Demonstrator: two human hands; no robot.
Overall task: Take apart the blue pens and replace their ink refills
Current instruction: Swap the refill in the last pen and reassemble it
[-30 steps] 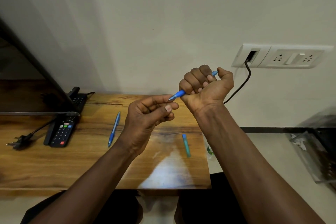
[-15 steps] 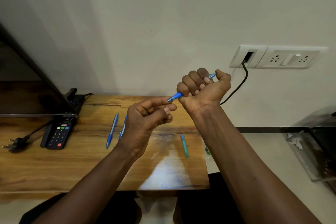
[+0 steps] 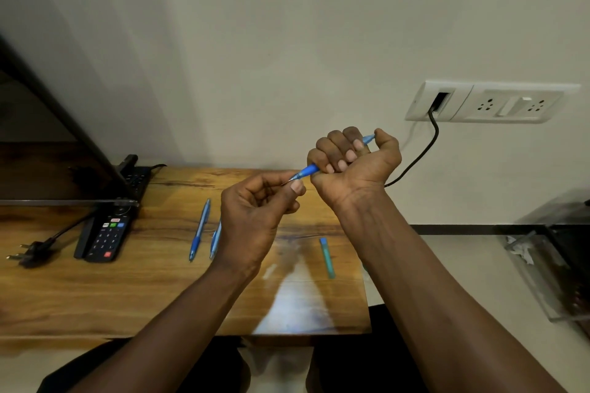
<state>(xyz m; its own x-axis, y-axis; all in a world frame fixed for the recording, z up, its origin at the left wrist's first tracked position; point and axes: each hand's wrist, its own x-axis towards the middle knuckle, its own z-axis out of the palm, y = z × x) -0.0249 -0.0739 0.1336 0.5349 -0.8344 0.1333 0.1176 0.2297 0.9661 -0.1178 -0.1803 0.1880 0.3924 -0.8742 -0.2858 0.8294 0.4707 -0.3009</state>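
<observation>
**Clerk:** Item one?

**Checker:** One blue plastic pen (image 3: 308,171), held up off the table, in front of the wall. The right hand (image 3: 354,166) is wrapped round its barrel in a full fist, with the thumb by the rear end.

**Clerk:** How does it lie?

**Checker:** The long axis is slanted. The rear end is high, on the person's right. The tip is low, toward the person's left.

**Clerk:** Second holder?

**Checker:** The left hand (image 3: 255,217) sits directly off the tip end, in line with that axis. Thumb and forefinger are pinched together on the tip and the other fingers are curled. I cannot tell whether they have the nose cone or the refill point.

**Clerk:** Next move?

**Checker:** Probably a twist or pull along the axis, away from the fist. The left hand is the nearer one for that.

**Clerk:** Stock on the brown wooden tabletop (image 3: 95,297)?

**Checker:**
- One slim blue pen (image 3: 199,230), lying free.
- A second blue pen (image 3: 214,241) just beside it, partly behind the left hand.
- One short teal tube (image 3: 328,258) near the right forearm, well apart from both pens.
- One black remote control (image 3: 107,234) at far left.
</observation>
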